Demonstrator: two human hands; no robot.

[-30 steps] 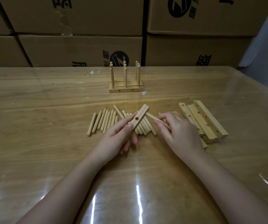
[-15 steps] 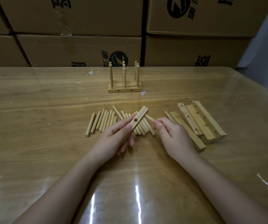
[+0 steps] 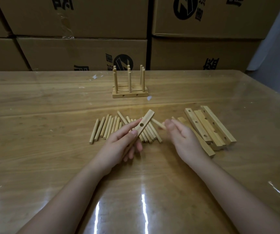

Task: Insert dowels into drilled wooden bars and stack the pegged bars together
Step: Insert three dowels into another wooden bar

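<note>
My left hand grips a drilled wooden bar, tilted up to the right with one hole facing me. My right hand pinches a dowel whose free end points left toward the bar, a short gap away. Several loose dowels lie in a row on the table behind my left hand. A pile of drilled bars lies to the right of my right hand. At the back stands a stack of pegged bars with upright dowels.
The wooden table has a glossy clear cover. Stacked cardboard boxes form a wall along its far edge. The table's right edge runs off toward a pale wall.
My right hand lifted a dowel from beside the bar pile and brought it left toward the bar. The left hand raised the bar slightly.
</note>
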